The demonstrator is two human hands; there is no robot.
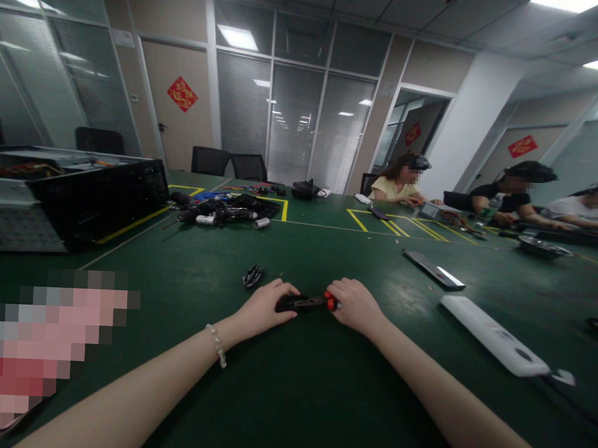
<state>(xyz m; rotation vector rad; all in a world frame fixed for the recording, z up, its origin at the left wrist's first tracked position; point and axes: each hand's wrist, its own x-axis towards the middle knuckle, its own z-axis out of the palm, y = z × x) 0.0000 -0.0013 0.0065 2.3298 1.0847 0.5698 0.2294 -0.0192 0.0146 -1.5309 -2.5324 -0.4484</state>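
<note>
Both my hands rest on the green table (291,395) and hold one black tool with a red band (308,303) between them. My left hand (266,305) is closed around its black end. My right hand (355,304) is closed around the red end. The tool lies level, just above or on the table top. A small black clip-like part (252,275) lies a little beyond my left hand. A bead bracelet (218,345) sits on my left wrist.
An open black computer case (82,198) stands at the left. A heap of tools and parts (225,211) lies farther back. A white power strip (495,336) and a flat metal plate (433,269) lie to the right. Three people work at the far right.
</note>
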